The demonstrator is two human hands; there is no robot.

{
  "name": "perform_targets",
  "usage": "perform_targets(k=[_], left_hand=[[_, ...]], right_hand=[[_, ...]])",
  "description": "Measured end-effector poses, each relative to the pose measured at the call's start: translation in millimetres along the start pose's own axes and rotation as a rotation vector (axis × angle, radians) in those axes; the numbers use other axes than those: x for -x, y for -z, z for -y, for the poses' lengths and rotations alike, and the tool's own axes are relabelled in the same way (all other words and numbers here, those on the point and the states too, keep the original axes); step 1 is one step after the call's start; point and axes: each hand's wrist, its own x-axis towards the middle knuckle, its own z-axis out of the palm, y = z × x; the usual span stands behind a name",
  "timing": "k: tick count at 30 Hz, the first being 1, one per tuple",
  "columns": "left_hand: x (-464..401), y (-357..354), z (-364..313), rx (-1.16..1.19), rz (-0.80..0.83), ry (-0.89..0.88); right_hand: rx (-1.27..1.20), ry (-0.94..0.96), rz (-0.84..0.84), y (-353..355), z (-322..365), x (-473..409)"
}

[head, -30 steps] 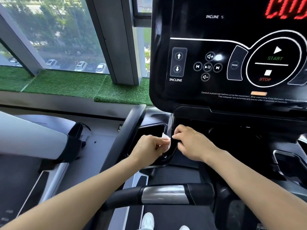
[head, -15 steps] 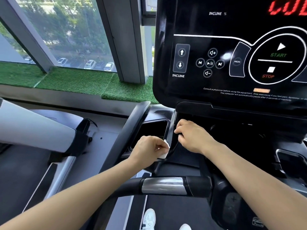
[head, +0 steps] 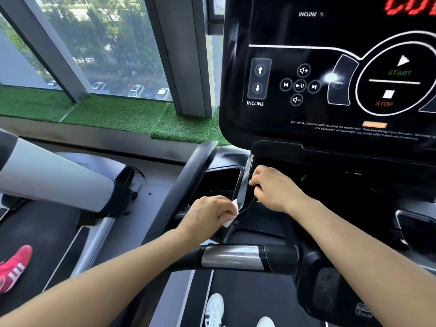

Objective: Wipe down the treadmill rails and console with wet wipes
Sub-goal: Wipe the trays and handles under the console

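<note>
At the far left a red shoe (head: 14, 267) rests on the belt of the neighbouring treadmill (head: 54, 175), whose grey upright crosses above it, and a strip of green turf (head: 106, 112) lies along the window sill behind. Moving right, the curved black side rail (head: 186, 182) rises toward the console. Just beside it the left hand (head: 207, 215) is curled into a loose fist, its fingers gripping a white wet wipe (head: 232, 213) and pressing it against the glossy black divider (head: 243, 185) at the edge of the tray pocket. On the divider's other side, the right hand (head: 273, 187) has its fingers bent and hooked over that same edge. Below both forearms runs the front handlebar (head: 232, 257) with its silver sensor band. Above right stands the dark console (head: 330, 79), showing INCLINE, START and STOP markings.
</note>
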Motion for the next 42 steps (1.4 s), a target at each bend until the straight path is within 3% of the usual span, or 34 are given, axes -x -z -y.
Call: perform_targets(k=[6,12,25,42], left_hand=[[-8,-6,-6,0.041,-0.045,-0.019],[-2,2,6,-0.039,0.036,-0.063],[1,5,11,-0.077,0.050,-0.073],[-7,-11,-1,0.023,-0.010,-0.053]], right_hand=[[-0.001,0.004,-0.012,-1,0,-1],[-0.020,-0.001,-0.009,-4,-4,-4],[-0.009,0.017,-0.027,-3,-3,-4],[-0.035,0.001,-0.043,-5,-5,-4]])
